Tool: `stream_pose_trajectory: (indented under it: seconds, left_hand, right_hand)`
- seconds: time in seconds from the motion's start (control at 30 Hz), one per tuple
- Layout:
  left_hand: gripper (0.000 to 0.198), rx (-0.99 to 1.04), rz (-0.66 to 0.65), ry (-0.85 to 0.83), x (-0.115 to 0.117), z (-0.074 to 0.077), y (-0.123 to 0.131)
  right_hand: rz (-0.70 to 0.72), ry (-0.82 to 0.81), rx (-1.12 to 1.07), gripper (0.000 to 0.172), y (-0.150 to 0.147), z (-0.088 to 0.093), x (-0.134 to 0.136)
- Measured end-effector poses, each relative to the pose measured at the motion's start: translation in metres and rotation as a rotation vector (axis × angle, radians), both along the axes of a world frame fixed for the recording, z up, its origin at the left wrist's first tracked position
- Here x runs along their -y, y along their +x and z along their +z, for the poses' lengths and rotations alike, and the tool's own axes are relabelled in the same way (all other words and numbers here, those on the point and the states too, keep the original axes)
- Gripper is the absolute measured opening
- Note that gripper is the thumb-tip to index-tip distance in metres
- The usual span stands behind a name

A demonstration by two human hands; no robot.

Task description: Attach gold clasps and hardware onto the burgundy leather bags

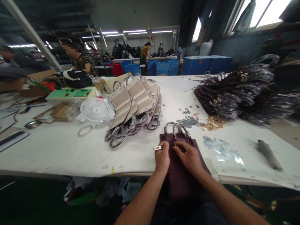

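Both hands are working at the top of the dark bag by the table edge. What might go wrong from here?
1. The small gold clasp sits only at the left hand's fingertips; it may slip and drop off the white table.
2. The maroon bag hangs partly over the table's near edge, so it could slide toward the lap.
3. Loose gold fittings and silver pieces lie close by; a sweep of the right hand might scatter them.

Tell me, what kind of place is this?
Most likely a handbag workshop or small factory. A long white worktable holds a fanned stack of beige bags, a heap of dark bags and loose gold metal fittings, with other people working behind.
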State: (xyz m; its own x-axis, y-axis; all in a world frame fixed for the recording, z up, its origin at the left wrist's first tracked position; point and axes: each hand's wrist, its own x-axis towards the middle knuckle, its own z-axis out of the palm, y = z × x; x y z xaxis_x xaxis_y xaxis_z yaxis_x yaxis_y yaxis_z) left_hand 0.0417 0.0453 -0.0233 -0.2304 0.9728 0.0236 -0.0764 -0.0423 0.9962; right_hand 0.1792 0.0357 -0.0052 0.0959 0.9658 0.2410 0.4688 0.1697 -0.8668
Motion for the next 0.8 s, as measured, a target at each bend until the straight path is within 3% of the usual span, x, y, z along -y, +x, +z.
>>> stream_pose_trajectory:
  seconds: [0.2,0.57,0.8]
  left_hand:
    - [0.031,0.009,0.019,0.018,0.000,0.001,-0.002]
    - [0.029,-0.031,0.041,0.001,0.002,0.006,-0.003]
    - [0.027,-0.136,0.105,-0.083,-0.001,-0.010,0.000]
  right_hand:
    - [-0.011,-0.008,0.050,0.028,-0.007,0.004,-0.003]
    - [0.135,-0.083,0.164,0.016,-0.012,0.025,-0.017]
    - [0.273,-0.140,0.177,0.024,-0.013,0.013,-0.014]
